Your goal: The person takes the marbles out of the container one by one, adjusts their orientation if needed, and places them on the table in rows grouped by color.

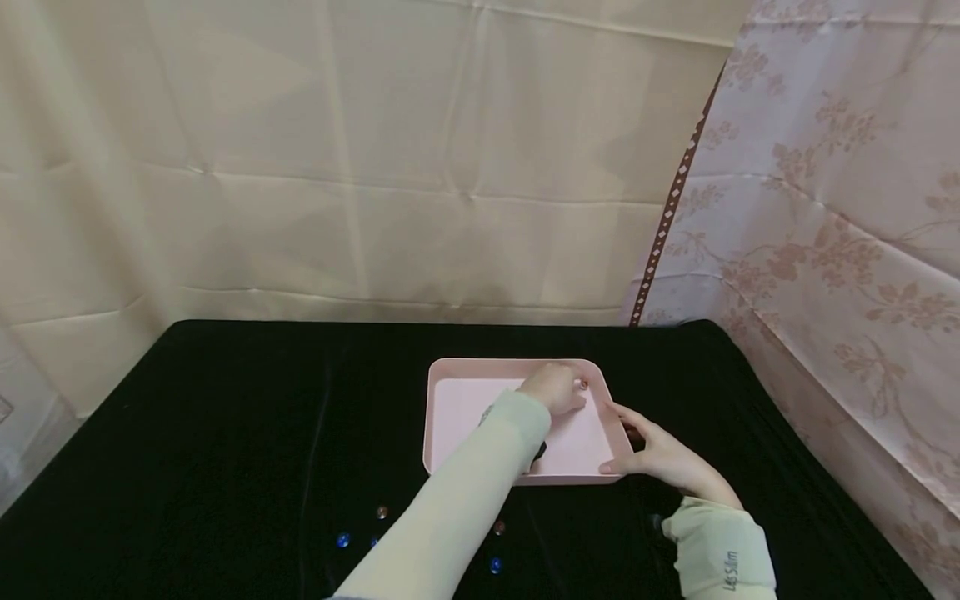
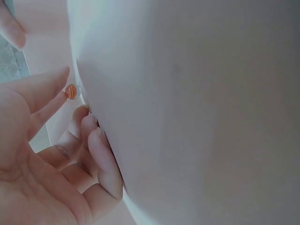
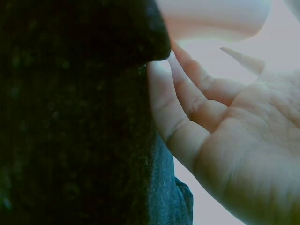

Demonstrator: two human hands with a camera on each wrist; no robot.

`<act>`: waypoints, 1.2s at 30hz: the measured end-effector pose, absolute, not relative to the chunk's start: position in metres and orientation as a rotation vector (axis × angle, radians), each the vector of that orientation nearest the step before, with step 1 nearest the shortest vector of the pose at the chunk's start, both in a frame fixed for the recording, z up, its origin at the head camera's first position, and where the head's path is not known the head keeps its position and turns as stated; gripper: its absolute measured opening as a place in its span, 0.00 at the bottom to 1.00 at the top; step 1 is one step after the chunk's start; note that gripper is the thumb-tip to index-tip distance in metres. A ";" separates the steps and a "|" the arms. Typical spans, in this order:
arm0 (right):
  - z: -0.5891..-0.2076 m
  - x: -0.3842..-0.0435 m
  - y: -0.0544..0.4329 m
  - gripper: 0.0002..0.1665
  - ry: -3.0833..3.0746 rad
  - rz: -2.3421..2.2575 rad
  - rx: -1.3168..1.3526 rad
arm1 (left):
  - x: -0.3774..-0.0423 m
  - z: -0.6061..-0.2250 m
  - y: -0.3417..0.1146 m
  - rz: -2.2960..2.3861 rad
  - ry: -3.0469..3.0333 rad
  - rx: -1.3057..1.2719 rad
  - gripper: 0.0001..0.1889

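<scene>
A pink rectangular tray (image 1: 517, 479) lies on the black-covered table. My left hand (image 1: 553, 387) reaches down into its far right part. Near that hand's fingertips is a small clear marble with an orange swirl (image 2: 71, 91); the thumb stands a little apart from it, and the other fingers are bent against the pale surface. My right hand (image 1: 667, 457) grips the tray's right side, its thumb by the front corner and its fingers along the right wall. In the right wrist view its fingers (image 3: 178, 103) bend beside the dark cloth.
Loose marbles lie on the black cloth (image 1: 210, 467) in front of the tray: blue marbles (image 1: 342, 540) and brownish ones (image 1: 382, 512), some partly behind the left sleeve (image 1: 457, 500). A cream curtain (image 1: 375, 167) hangs behind the table, a floral one (image 1: 832, 208) at the right.
</scene>
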State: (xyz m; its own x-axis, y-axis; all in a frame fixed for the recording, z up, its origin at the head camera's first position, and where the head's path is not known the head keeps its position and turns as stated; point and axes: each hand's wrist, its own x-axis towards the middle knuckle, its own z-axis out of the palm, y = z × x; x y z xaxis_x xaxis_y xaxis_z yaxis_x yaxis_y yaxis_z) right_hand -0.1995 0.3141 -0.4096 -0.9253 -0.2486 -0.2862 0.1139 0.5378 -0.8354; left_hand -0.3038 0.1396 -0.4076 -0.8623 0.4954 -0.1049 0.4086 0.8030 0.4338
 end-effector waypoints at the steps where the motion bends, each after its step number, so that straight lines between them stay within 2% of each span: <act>1: -0.410 -0.199 0.314 0.58 2.408 -1.346 -0.111 | -0.303 -0.408 0.140 0.595 2.773 0.708 0.16; 11: -0.410 -0.200 0.315 0.58 2.416 -1.330 -0.113 | -0.299 -0.412 0.147 0.548 2.784 0.769 0.08; 28: -0.410 -0.198 0.313 0.56 2.416 -1.339 -0.110 | -0.290 -0.410 0.153 0.379 2.849 0.847 0.06; 36: -0.408 -0.199 0.313 0.56 2.415 -1.335 -0.079 | -0.291 -0.405 0.146 0.710 2.741 0.754 0.13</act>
